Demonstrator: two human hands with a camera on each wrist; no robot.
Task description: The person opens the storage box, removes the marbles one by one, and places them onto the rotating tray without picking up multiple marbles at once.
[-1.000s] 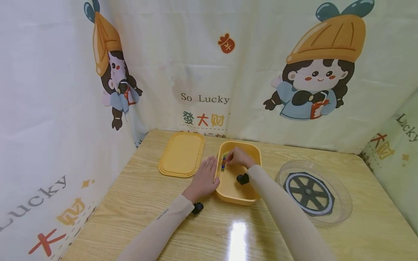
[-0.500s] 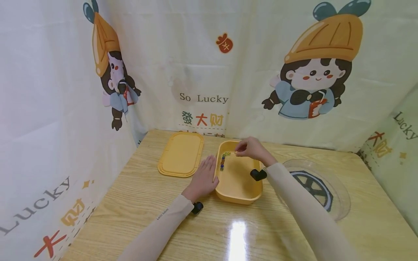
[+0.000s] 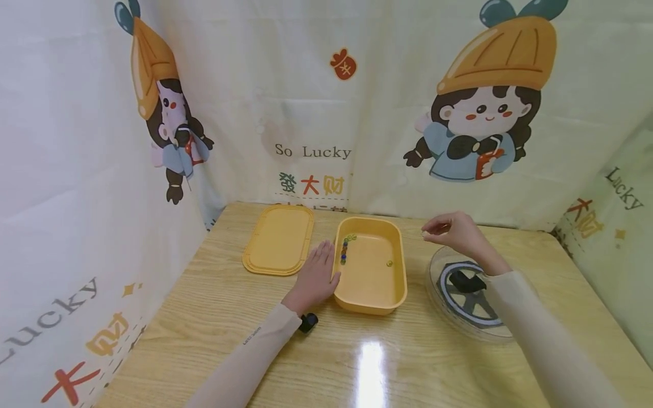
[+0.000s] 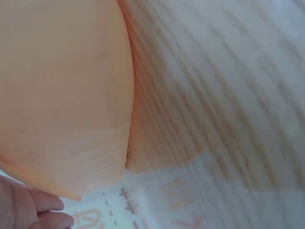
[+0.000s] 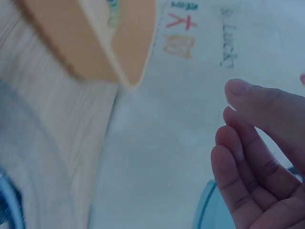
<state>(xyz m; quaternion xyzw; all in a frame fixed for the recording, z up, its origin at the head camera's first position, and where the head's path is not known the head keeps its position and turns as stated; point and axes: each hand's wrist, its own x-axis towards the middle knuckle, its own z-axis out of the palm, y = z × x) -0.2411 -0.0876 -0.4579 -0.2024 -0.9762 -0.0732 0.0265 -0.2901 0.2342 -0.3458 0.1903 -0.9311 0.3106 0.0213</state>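
Note:
A yellow tray (image 3: 369, 306) holds a bent row of several small marbles (image 3: 344, 250), greenish, blue and reddish, along its left and upper left. A single yellowish marble (image 3: 389, 263) lies apart on the tray floor at the right. My left hand (image 3: 315, 277) rests flat along the tray's left rim with straight fingers; the left wrist view shows its fingertips by the rim. My right hand (image 3: 456, 233) hovers right of the tray, above the back of a clear round container (image 3: 433, 283). Its thumb and index come close together, the fingers loosely bent, and nothing shows between them (image 5: 257, 157).
A flat yellow lid (image 3: 279, 241) lies on the wooden table (image 3: 245, 317) left of the tray. Inside the round container is a dark, wheel-like pattern. Printed curtain (image 3: 306, 96) hangs at the back and both sides.
My right hand has lifted out of the tray and moved right, over the round container's edge. The lone marble in the tray now shows. The left hand has stayed at the rim.

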